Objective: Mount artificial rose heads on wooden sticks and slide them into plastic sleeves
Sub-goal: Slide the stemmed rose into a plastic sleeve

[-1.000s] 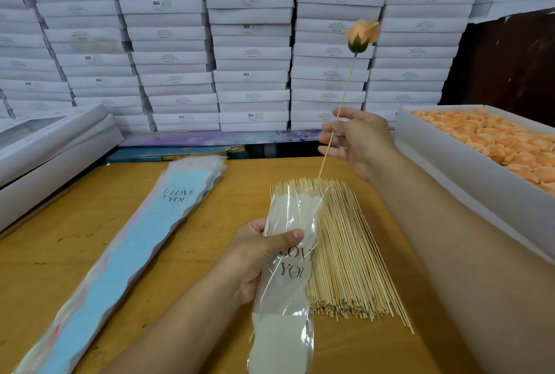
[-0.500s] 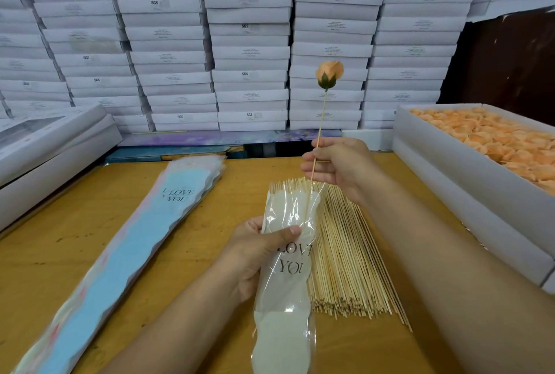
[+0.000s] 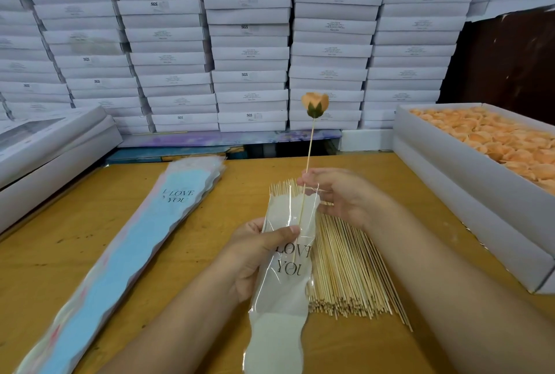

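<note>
An orange rose head (image 3: pixel 315 103) sits on top of a thin wooden stick (image 3: pixel 309 149). My right hand (image 3: pixel 345 196) pinches the stick at the sleeve's mouth. The stick's lower part is inside a clear plastic sleeve (image 3: pixel 285 277) printed "LOVE YOU", which my left hand (image 3: pixel 258 253) grips by its upper part, thumb across the front. The sleeve hangs over the table (image 3: pixel 75 253). A pile of bare wooden sticks (image 3: pixel 351 271) lies under and right of the sleeve.
A stack of blue "I LOVE YOU" sleeves (image 3: pixel 129 247) lies to the left. A white box of orange rose heads (image 3: pixel 495 145) stands at the right. Flat white boxes (image 3: pixel 249 43) are stacked along the back, and another box (image 3: pixel 45 145) sits at the far left.
My right hand has lowered the rose and its stick, moving left and down. The stick's lower end has gone into the sleeve. My left hand has kept its grip on the sleeve.
</note>
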{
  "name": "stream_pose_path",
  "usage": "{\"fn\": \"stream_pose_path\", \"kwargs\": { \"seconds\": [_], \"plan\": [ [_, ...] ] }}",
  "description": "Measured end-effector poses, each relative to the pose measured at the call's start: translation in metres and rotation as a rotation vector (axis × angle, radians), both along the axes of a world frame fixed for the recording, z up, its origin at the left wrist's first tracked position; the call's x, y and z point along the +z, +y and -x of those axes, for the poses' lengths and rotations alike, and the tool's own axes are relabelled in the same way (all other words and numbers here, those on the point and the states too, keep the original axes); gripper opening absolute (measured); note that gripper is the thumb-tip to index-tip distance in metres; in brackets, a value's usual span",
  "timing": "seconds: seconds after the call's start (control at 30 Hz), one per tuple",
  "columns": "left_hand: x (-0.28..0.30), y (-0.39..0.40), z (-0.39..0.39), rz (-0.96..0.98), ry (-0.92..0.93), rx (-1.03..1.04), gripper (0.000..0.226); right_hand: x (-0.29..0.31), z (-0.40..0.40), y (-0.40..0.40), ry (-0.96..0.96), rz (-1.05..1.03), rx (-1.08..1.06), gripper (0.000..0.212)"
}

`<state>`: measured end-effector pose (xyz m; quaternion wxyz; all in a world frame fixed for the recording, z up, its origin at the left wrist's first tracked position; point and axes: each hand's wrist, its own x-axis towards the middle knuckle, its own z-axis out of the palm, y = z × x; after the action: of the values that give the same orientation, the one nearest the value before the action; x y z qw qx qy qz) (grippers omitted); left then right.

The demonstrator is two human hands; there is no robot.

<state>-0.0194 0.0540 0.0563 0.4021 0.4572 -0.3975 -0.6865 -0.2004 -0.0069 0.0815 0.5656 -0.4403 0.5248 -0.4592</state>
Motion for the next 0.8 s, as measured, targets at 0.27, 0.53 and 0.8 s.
{"fn": "stream_pose_path", "kwargs": {
  "seconds": [0.27,0.53,0.8],
  "plan": [
    [0.000,0.001,0.001,-0.012,-0.025,-0.037,0.038,0.009,0.010,-0.007,-0.144,0.027,-0.056,0.013],
    [-0.001,0.004,0.003,-0.022,-0.029,-0.059,0.051,0.018,0.011,-0.012,-0.123,0.052,-0.116,0.005],
    [0.000,-0.002,-0.003,-0.006,-0.006,0.004,0.053,-0.004,-0.002,0.005,-0.097,-0.025,-0.042,0.025]
  ]
}}
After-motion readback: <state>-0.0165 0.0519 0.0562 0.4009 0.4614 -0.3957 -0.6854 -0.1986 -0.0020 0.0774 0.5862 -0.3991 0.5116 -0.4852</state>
